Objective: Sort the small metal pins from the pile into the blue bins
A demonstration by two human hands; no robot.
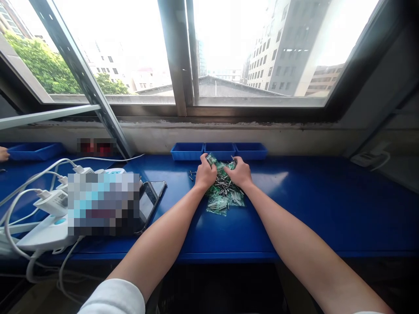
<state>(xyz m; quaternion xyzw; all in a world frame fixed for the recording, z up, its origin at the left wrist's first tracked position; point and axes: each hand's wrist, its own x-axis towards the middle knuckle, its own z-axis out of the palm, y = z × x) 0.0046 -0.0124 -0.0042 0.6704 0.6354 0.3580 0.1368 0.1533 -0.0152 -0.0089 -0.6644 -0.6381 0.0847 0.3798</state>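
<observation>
My left hand (pixel 206 173) is closed on a small clear, green-tinted plastic bag (pixel 212 160) above the far left of a pile. My right hand (pixel 240 172) is on the pile's far right side, with its fingers curled in. Small dark and green bits show at those fingertips, too small to make out. Between and below both hands lies the heap of thin metal pins, perhaps rivets (pixel 224 186). Filled green-tinted bags (pixel 218 206) rest at its near edge. A few loose pins (pixel 191 175) lie left of my left hand.
Three joined blue bins (pixel 187 152) stand behind the pile, against the wall. To the left are a phone (pixel 153 198), a white power strip (pixel 46 235) with plugs and cables, and a metal post (pixel 98 93). Another person's hand (pixel 4 154) is beside a blue tray (pixel 36 152).
</observation>
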